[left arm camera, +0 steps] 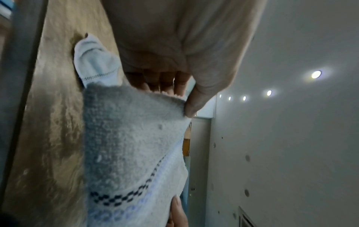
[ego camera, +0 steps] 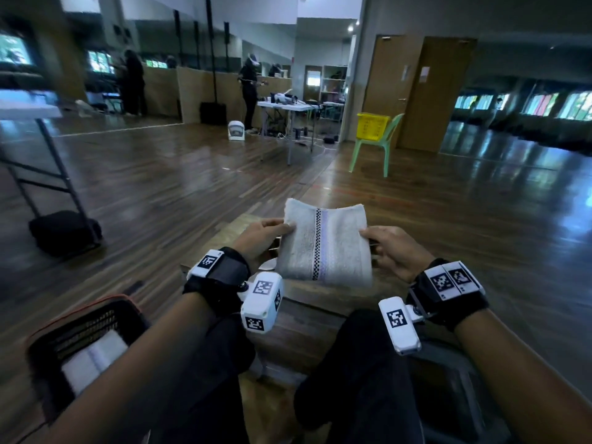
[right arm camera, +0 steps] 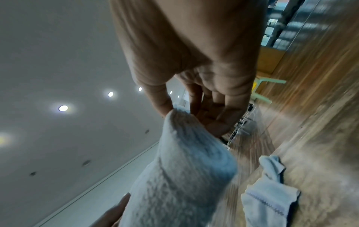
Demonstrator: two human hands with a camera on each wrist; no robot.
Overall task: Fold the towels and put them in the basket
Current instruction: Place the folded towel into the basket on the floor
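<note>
Head view: left hand and right hand pinch the folded towel's side edges above the worktop. Loose pinches could let layers unfold before reaching the basket, near left.

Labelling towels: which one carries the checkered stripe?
The grey towel held up between the left hand and right hand; the white towel in the basket shows none.

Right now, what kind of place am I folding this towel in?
Probably a large hall used as a workspace: a wide wooden floor, a folding table with gear, and a green plastic chair by wooden doors.
</note>
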